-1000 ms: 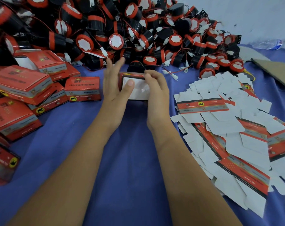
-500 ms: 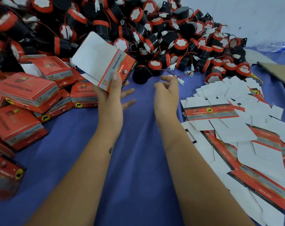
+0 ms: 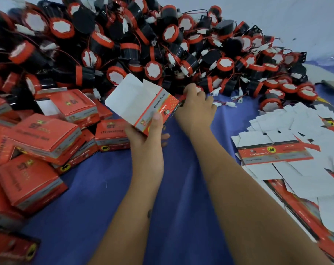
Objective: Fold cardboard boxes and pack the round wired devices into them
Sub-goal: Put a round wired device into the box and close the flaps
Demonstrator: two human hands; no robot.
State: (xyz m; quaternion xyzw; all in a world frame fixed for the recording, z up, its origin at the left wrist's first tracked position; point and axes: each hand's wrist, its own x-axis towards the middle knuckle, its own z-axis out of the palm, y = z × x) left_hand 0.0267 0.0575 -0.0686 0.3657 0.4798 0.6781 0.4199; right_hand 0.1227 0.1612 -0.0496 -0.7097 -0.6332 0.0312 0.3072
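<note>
My left hand [image 3: 146,137] grips an open red and white cardboard box [image 3: 137,103], held tilted with its white lid flap raised toward the pile. A big heap of round black and red wired devices [image 3: 152,44] fills the back of the blue table. At the heap's front edge my right hand [image 3: 197,107] curls its fingers over one round wired device [image 3: 183,101], which is mostly hidden under the palm. A red wire with white plugs [image 3: 229,104] trails to the right of that hand.
Several closed red boxes [image 3: 40,136] are stacked on the left, some tipped. Flat unfolded box blanks [image 3: 277,152] lie spread on the right. Blue cloth [image 3: 181,197] shows between my forearms. A pale wall [image 3: 296,20] rises behind the heap.
My left hand took the box alone and lifted it leftward with its flap open. My right hand let go of it and reached forward into the heap's edge, closing over a device.
</note>
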